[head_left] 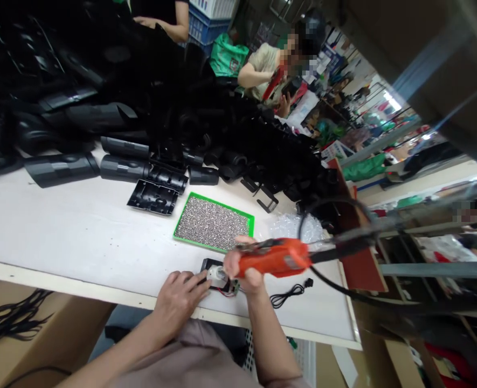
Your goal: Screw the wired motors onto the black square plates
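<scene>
My right hand (244,272) is wrapped round an orange electric screwdriver (276,257), whose cord runs off to the right. Its tip end points left, down at a small black housing (207,264) with a white part (217,276) inside and thin red wires beside it. My left hand (182,295) presses its fingertips on the left side of this assembly, steadying it on the table; whether they pinch anything is hidden. Just behind lies a green tray (174,235) full of tiny silvery screws (214,221).
Black plastic shells (62,168) are heaped along the back of the white table (80,231). A coiled black cable (289,295) and clear plastic bag (295,229) lie at the right. Co-workers (264,67) are across the pile. The table's front edge is close to my body.
</scene>
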`<state>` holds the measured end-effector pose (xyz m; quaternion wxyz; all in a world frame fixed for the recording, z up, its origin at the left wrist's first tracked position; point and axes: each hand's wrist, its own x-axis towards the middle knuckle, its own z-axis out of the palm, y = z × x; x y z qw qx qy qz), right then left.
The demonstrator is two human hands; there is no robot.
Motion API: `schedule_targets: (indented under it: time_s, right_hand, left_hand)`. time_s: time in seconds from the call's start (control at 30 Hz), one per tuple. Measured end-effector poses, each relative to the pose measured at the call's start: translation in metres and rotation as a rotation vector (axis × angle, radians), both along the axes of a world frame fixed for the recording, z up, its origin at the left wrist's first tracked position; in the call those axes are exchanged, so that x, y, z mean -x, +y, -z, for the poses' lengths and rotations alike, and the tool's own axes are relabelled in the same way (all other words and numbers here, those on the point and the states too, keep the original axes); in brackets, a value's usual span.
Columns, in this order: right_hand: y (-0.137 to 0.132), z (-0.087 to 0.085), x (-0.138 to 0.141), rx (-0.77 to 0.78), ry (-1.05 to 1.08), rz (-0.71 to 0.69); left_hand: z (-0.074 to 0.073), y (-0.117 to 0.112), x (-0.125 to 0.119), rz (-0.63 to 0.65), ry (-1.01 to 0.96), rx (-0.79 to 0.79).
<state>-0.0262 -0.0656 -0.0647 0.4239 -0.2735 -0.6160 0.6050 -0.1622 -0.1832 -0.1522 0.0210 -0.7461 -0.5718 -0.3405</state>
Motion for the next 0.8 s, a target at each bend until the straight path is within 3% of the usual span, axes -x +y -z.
schedule_targets:
  time_s: [0.07,0.17,0.23,0.3,0.37,0.5,0.7,0.8]
  right_hand:
    - [0.005,-0.019,-0.013,-0.046,0.16,0.074]
    - [0.012,-0.037,-0.034,-0.11,0.269,0.12]
    - [0.013,-0.037,-0.043,-0.108,0.256,0.141]
    - [0.01,-0.031,-0.049,-0.087,0.21,0.172]
    - [0.004,-0.023,-0.053,-0.071,0.17,0.195]
    - [-0.007,-0.016,-0.059,-0.011,0.111,0.179]
    - [-0.005,-0.021,-0.05,0.023,0.015,0.172]
    - [0.0,-0.023,-0.041,0.035,-0.014,0.201]
  left_hand:
    - [-0.012,0.021,0.006,-0.02,-0.042,0.012]
    - [-0.032,0.078,0.014,-0.128,-0.022,0.134]
    - [-0.039,0.122,0.015,-0.121,0.069,0.33]
    - [-0.041,0.157,0.014,-0.067,0.099,0.385]
    - [-0.037,0.175,0.012,-0.009,0.116,0.403]
    - [-0.034,0.172,0.011,0.037,0.136,0.41]
    - [-0.043,0.154,0.012,-0.071,0.133,0.353]
    - [-0.052,0.136,0.017,-0.135,-0.039,0.342]
